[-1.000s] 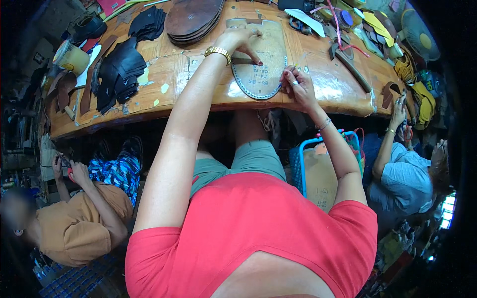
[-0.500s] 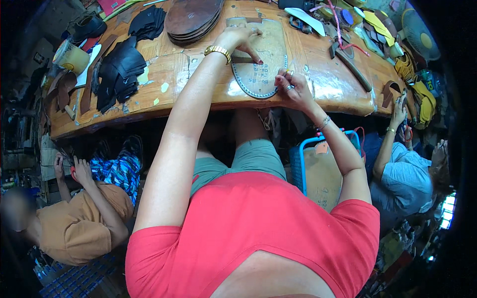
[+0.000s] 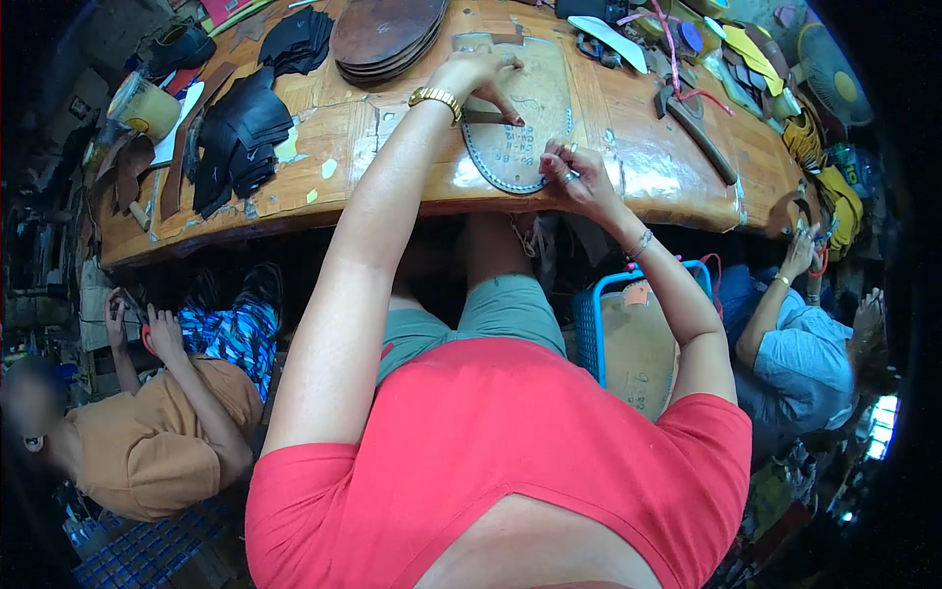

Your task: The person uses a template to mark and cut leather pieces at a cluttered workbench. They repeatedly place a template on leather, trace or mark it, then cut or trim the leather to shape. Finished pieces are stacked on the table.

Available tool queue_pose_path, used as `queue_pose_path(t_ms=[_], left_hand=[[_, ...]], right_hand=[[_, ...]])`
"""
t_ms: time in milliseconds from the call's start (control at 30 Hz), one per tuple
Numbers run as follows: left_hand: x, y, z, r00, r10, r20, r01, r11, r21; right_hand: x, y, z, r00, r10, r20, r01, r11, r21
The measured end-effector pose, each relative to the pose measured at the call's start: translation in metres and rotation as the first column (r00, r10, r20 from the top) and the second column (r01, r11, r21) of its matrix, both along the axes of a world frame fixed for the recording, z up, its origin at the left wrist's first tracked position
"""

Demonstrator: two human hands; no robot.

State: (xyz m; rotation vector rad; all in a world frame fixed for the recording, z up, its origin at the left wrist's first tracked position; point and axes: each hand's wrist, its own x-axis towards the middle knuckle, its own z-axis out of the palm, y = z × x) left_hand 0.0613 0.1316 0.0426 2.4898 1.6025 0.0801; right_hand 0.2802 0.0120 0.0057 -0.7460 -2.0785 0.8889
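Note:
A tan, round-ended flat template (image 3: 546, 83) lies at the table's near edge, with a row of small marks along its rim and writing on its face. Across its upper part my left hand (image 3: 478, 77) rests with fingers spread, thumb pointing right, pressing it against the wood. At the template's lower right rim is my right hand (image 3: 581, 182), fingers pinched together. Whatever thin thing sits in that pinch is mostly hidden by the fingers. A brown strip (image 3: 507, 39) shows at the template's far end.
Stacked brown leather ovals (image 3: 386, 37) and black leather pieces (image 3: 238, 142) lie left on the table (image 3: 392, 157). A hammer (image 3: 705, 142) lies right. Below is a blue basket (image 3: 589, 339). One person (image 3: 162, 432) sits left, another (image 3: 800, 353) right, both with hands at work.
My right hand has shifted slightly down and left along the template's rim. My left hand stays in place. The right-hand person's hand has moved a little.

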Motion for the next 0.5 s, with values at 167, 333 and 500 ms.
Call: queue_pose_path(t_ms=[167, 333, 500], left_hand=[[-0.001, 0.000, 0.000, 1.000, 0.001, -0.002, -0.001, 1.000, 0.009], [-0.001, 0.005, -0.003, 1.000, -0.005, 0.020, 0.005, 1.000, -0.028], [-0.002, 0.006, -0.007, 0.999, 0.009, 0.036, -0.008, 1.000, -0.016]], right_hand=[[-0.002, 0.004, -0.004, 0.991, -0.011, -0.134, -0.028, 0.959, -0.281], [0.003, 0.007, -0.005, 0.971, -0.046, -0.235, -0.082, 0.859, -0.505], [-0.001, 0.006, -0.004, 0.976, -0.023, -0.219, -0.078, 0.894, -0.441]])
